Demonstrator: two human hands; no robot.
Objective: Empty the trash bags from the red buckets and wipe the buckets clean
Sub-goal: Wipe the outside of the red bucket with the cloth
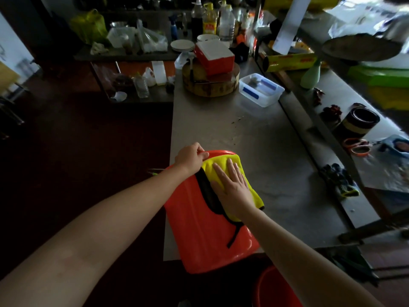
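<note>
two bare arms reach out from the bottom of the view, and low down between them, closest of all, sits the rim of a second red bucket (pixel 272 291). it looks like it is down on the floor, and most of it is cut off, so i cannot tell if it has a bag in it or if it is clean.

just past it, a red bucket (pixel 199 235) lies on its side at the near left corner of the desk (pixel 254 140). its bottom end sticks out over the near edge and its open end points far away.

the hands are apart. the left hand (pixel 190 159) has its fingers curled over the far rim and holds the bucket in place. the right hand (pixel 234 189) lies flat, fingers straight, pressing a yellow cloth (pixel 254 191) with a dark edge onto the bucket's side.

no trash bag shows on this bucket, so i think the bag part is done for it. the wiping looks like it is under way on the outside. the inside is hidden, so that may be left to do, and the other bucket may need its turn too.

farther off on the desk are a round wood block (pixel 210 87) with a red box (pixel 214 56) on it, and a clear tub (pixel 261 89). dark gloves (pixel 338 180) lie off to the right.
</note>
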